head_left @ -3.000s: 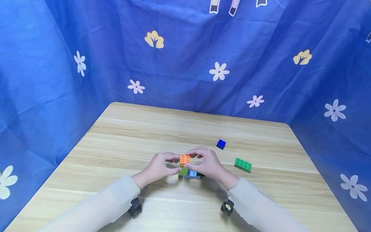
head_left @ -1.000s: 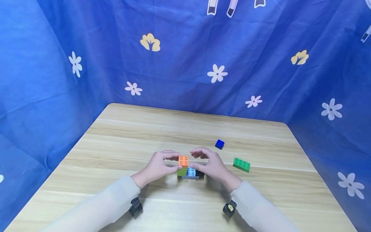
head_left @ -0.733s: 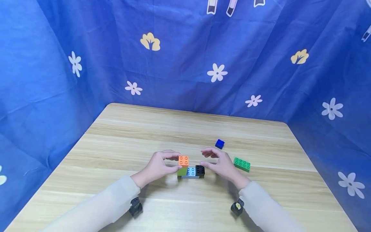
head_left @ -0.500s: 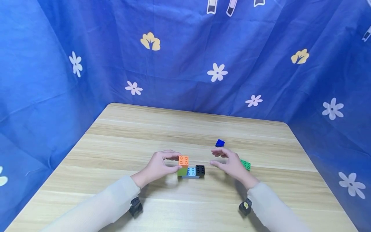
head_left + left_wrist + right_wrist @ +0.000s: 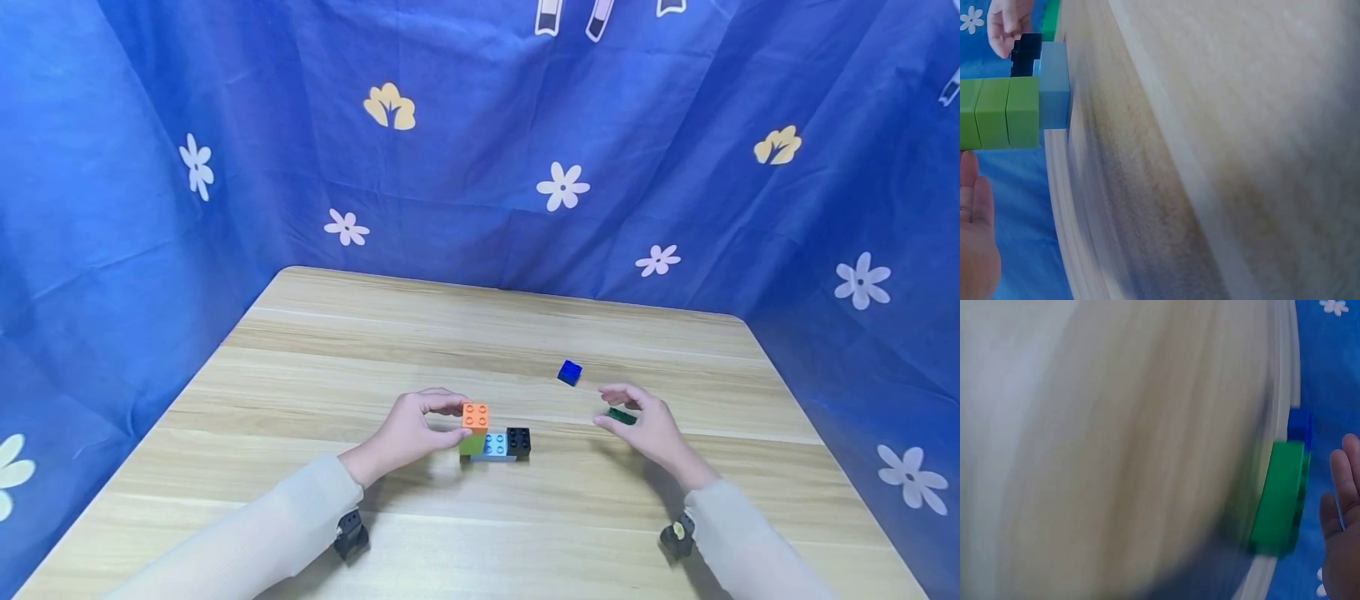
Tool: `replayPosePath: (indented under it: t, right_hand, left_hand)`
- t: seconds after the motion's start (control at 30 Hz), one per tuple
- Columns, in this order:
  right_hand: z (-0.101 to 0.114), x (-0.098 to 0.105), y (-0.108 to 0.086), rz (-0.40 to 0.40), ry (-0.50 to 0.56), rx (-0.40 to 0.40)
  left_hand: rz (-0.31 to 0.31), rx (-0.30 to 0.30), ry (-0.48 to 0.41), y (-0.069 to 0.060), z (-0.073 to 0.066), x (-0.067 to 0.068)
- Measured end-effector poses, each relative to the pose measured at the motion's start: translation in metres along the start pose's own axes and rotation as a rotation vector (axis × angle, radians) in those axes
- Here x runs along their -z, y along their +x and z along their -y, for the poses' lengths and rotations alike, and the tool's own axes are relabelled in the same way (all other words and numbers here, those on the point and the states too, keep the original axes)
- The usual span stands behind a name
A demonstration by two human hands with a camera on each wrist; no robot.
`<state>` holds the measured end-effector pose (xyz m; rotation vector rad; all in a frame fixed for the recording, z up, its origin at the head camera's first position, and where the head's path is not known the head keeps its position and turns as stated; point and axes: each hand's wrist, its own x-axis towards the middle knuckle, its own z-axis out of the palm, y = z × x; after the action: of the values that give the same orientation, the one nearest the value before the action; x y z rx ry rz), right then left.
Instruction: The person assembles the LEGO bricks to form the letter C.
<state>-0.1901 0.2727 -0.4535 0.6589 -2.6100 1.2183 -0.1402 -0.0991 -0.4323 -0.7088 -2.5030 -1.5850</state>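
Observation:
My left hand (image 5: 412,429) holds a tower of toy building bricks between thumb and fingers. An orange brick (image 5: 475,415) tops it; lime green bricks (image 5: 1007,112) are stacked below, on a light blue brick (image 5: 1054,84). A black brick (image 5: 518,441) sits on the blue brick's right end. My right hand (image 5: 651,427) hovers over a long green brick (image 5: 1280,497), thumb and fingers spread apart. In the head view that hand partly covers the green brick. The right wrist view shows a gap between fingers and brick.
A small dark blue brick (image 5: 569,372) lies on the wooden table (image 5: 390,325), behind and left of the right hand. A blue patterned cloth (image 5: 465,167) hangs round the table's back and sides. Each wrist wears a black camera (image 5: 350,535).
My right hand has left the brick tower and moved right, past the black brick, to the green brick. My left hand has stayed at the tower.

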Motion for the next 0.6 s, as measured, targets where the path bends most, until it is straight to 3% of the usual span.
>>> replayPosePath:
  t: [0.6]
  right_hand:
    - [-0.026,0.024,-0.019,-0.015,-0.041,-0.099]
  left_hand:
    - [0.005,0.002,-0.016,0.004,-0.002,0.004]
